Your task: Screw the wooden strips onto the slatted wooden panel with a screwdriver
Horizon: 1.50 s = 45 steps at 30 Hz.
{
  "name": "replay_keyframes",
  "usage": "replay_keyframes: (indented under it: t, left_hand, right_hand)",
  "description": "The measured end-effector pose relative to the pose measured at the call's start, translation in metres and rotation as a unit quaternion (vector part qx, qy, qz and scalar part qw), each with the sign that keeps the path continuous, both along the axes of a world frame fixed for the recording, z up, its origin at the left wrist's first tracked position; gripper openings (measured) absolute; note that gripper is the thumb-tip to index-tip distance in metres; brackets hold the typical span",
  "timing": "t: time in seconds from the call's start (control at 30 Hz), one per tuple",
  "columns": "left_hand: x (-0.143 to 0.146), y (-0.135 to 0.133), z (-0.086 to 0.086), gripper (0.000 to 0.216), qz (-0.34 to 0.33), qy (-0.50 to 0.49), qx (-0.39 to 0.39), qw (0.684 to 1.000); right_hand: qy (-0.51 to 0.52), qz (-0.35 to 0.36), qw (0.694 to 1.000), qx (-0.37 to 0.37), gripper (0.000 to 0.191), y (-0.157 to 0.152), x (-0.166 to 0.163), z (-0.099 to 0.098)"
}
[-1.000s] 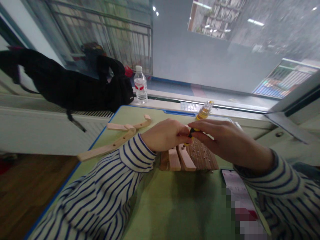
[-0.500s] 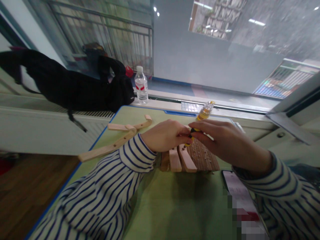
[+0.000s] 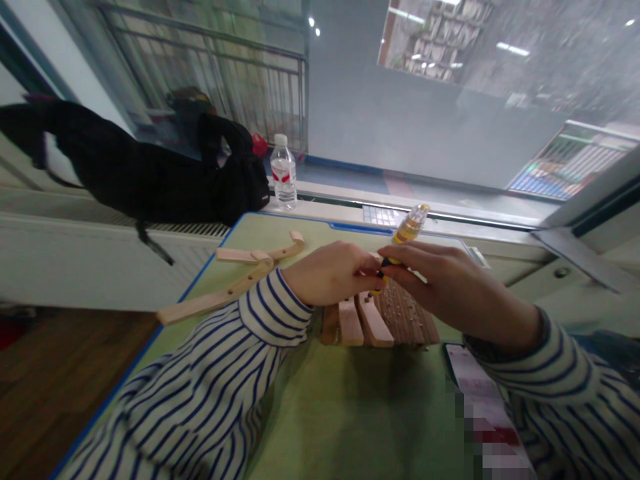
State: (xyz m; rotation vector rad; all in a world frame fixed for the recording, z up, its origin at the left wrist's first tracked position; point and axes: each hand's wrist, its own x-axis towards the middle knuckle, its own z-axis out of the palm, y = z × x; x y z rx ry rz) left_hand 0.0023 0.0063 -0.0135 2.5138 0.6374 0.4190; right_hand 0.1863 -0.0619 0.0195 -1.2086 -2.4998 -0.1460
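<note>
My right hand [image 3: 445, 277] is closed in a pinch around the black-and-yellow part of a screwdriver [image 3: 411, 223], whose clear, yellowish handle sticks up beyond the fingers. My left hand [image 3: 337, 270] is closed too, its fingertips at the lower end of the screwdriver; exactly what they grip is partly hidden. That lower end meets a pale wooden strip [image 3: 376, 323] with a dark hole or screw. A second wooden strip [image 3: 351, 323] lies beside it. Both rest on a brown wooden board [image 3: 410, 317] scattered with small metal bits, likely screws.
Two bent wooden pieces [image 3: 215, 303] with holes lie left on the green table [image 3: 310, 413]. A phone [image 3: 475, 380] lies at the right, under my sleeve. Behind the table are a water bottle [image 3: 283, 173] and a black bag [image 3: 165, 180] on the sill.
Almost nothing differs. Both hands stay at the screwdriver over the wooden strips, with only a very slight shift of the view.
</note>
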Motion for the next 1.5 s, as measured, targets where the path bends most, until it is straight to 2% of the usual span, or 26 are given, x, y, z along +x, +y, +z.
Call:
replay_keyframes:
  t: [0.2, 0.33, 0.5, 0.6, 0.87, 1.0, 1.13, 1.27, 1.4, 1.5]
  left_hand:
    - [-0.008, 0.002, 0.008, 0.023, 0.007, -0.012, -0.026, 1.000]
    - [-0.020, 0.012, 0.012, 0.025, 0.033, -0.027, -0.004, 0.999]
    - [-0.026, 0.027, 0.004, 0.032, 0.130, -0.018, 0.046, 0.990]
    - [-0.026, 0.033, -0.006, 0.037, 0.151, -0.013, 0.068, 0.986]
    - [-0.021, 0.036, -0.021, 0.041, 0.130, 0.007, 0.015, 0.991]
    - [-0.012, 0.039, -0.024, 0.044, 0.118, -0.029, -0.017, 0.992]
    - [-0.002, 0.046, -0.031, 0.046, 0.078, -0.086, -0.094, 0.989]
    - [0.001, 0.051, -0.040, 0.036, 0.059, -0.122, -0.123, 0.983]
    - [0.005, 0.052, -0.047, 0.039, 0.076, -0.144, -0.113, 0.980]
    - [0.009, 0.050, -0.053, 0.042, 0.093, -0.154, -0.133, 0.975]
  right_hand:
    - [0.007, 0.002, 1.000, -0.002, 0.023, 0.001, -0.001, -0.001]
    - [0.013, 0.002, 1.000, 0.006, 0.024, 0.001, -0.002, 0.000]
    - [0.011, -0.005, 1.000, -0.028, 0.025, 0.002, -0.002, 0.002]
    - [0.026, 0.004, 0.999, -0.030, 0.025, 0.004, -0.001, 0.000]
    - [0.032, 0.025, 0.999, -0.023, 0.028, 0.005, 0.004, -0.005]
    - [0.028, 0.029, 0.999, -0.036, 0.036, 0.007, 0.009, -0.006]
    - [0.019, 0.043, 0.998, -0.050, 0.035, 0.008, 0.009, -0.004]
    - [0.023, 0.051, 0.998, -0.036, 0.033, 0.007, 0.009, -0.001]
    - [0.028, 0.055, 0.998, -0.032, 0.036, 0.005, 0.010, 0.001]
    - [0.034, 0.070, 0.997, -0.028, 0.037, 0.005, 0.010, 0.003]
